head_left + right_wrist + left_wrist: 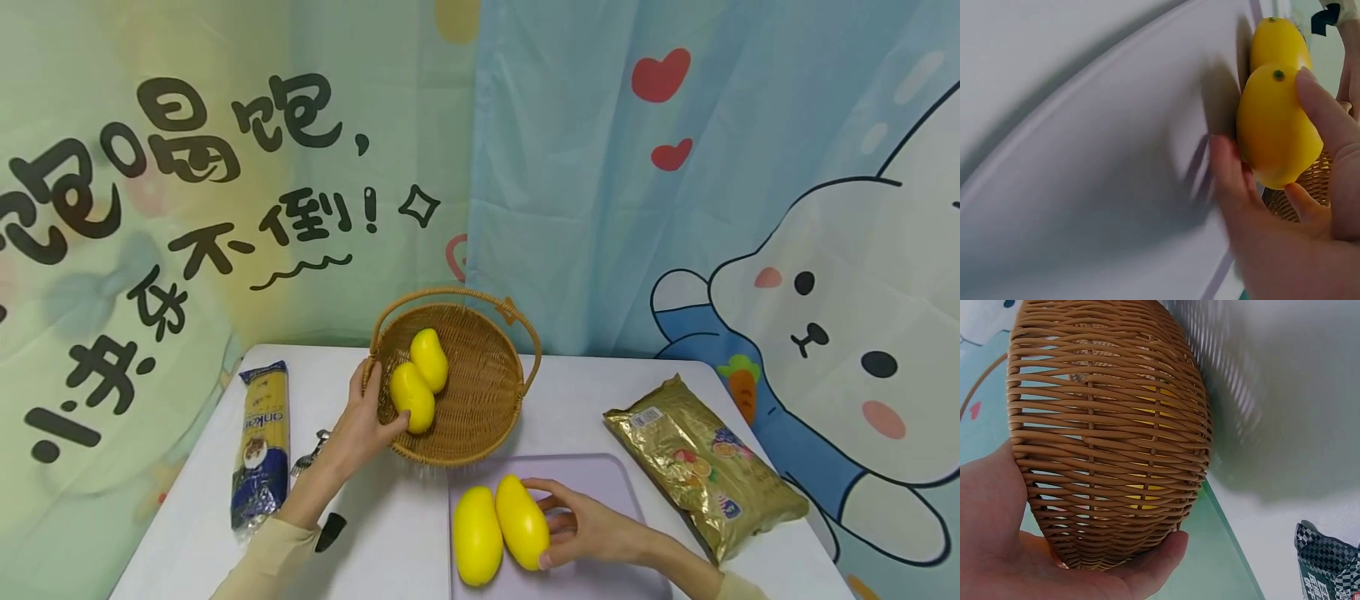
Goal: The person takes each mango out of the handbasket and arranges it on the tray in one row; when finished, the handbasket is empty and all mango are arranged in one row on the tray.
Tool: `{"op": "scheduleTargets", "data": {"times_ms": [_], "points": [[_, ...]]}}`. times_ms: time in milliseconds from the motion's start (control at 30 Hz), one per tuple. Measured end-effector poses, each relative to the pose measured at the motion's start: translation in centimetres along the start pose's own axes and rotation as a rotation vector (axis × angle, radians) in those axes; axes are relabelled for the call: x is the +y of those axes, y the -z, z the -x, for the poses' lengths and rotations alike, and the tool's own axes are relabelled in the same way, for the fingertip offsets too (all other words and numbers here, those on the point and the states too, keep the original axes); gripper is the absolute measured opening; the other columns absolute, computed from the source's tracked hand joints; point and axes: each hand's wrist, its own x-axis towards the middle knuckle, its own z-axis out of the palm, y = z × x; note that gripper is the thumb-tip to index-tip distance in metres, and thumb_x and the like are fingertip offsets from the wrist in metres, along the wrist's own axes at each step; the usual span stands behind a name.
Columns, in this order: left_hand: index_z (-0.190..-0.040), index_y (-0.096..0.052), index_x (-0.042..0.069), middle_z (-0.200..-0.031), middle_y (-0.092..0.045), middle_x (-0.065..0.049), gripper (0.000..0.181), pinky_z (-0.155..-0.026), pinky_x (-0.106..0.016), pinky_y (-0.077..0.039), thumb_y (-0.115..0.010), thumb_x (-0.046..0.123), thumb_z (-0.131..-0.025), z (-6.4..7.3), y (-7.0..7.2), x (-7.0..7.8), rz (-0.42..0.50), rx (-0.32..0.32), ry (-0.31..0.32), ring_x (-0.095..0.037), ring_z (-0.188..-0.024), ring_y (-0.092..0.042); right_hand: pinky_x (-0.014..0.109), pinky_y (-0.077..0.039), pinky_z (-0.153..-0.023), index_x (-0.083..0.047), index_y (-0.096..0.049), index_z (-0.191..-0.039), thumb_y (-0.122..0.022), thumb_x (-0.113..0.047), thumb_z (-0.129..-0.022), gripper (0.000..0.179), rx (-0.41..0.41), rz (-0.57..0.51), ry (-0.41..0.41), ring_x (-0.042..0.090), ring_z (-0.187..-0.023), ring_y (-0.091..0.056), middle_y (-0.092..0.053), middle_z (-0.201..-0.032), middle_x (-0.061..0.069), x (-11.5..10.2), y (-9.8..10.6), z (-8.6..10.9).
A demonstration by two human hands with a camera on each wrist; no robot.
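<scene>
Two hands work apart: the left hand (363, 421) grips the tilted basket (480, 400), seemingly touching a mango (412, 397), while the right hand (592, 527) holds a near mango (521, 522).

I see a white table (570, 408) carrying a wicker basket (480, 400), lilac board (600, 483), noodle packet (262, 442) and gold bag (705, 462).

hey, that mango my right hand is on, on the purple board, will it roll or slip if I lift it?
The mango looks smooth and glossy, so it may be slippery. Its rounded, elongated shape could roll sideways on the flat board. The right hand has fingers curled round it, likely steadying it.
</scene>
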Motion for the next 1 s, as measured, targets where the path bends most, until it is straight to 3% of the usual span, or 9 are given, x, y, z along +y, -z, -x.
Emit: {"op": "scheduleTargets", "data": {"times_ms": [200, 367, 733, 1000], "points": [[-0.161, -0.01, -0.004, -0.168, 0.003, -0.023, 0.098, -0.098, -0.053, -0.053, -0.071, 0.033, -0.093, 0.05, 0.15, 0.1, 0.007, -0.008, 0.015, -0.047, -0.13, -0.053, 0.031, -0.055, -0.083, -0.027, -0.035, -0.157, -0.086, -0.028, -0.082, 0.091, 0.056, 0.19, 0.055, 0.018, -0.102, -0.061, -0.054, -0.131, 0.013, -0.1, -0.13, 0.52], [-0.161, -0.01, -0.005, -0.168, 0.003, -0.024, 0.098, -0.098, -0.053, -0.053, -0.071, 0.031, -0.093, -0.14, 0.2, 0.09, 0.002, -0.004, 0.009, -0.047, -0.13, -0.053, 0.03, -0.055, -0.078, -0.021, -0.035, -0.157, -0.086, -0.03, -0.082, 0.092, 0.088, 0.289, 0.126, 0.017, -0.097, -0.063, -0.059, -0.119, 0.008, -0.02, -0.15, 0.88], [-0.16, -0.01, -0.006, -0.168, 0.003, -0.025, 0.097, -0.1, -0.054, -0.051, -0.07, 0.031, -0.094, -0.11, -0.02, -0.12, 0.002, -0.005, 0.004, -0.048, -0.132, -0.051, 0.025, -0.052, -0.077, -0.014, -0.034, -0.158, -0.085, -0.033, -0.082, 0.093, 0.108, 0.333, 0.131, 0.016, -0.094, -0.062, -0.062, -0.111, 0.004, 0.7, -0.62, 0.64], [-0.16, -0.01, -0.005, -0.168, 0.003, -0.025, 0.097, -0.098, -0.053, -0.053, -0.07, 0.032, -0.094, -0.07, -0.01, -0.14, 0.0, -0.006, 0.004, -0.047, -0.128, -0.055, 0.025, -0.052, -0.077, -0.008, -0.037, -0.155, -0.088, -0.033, -0.078, 0.096, 0.124, 0.358, 0.082, 0.014, -0.092, -0.062, -0.063, -0.111, 0.004, 0.29, -0.31, 0.81]]}}
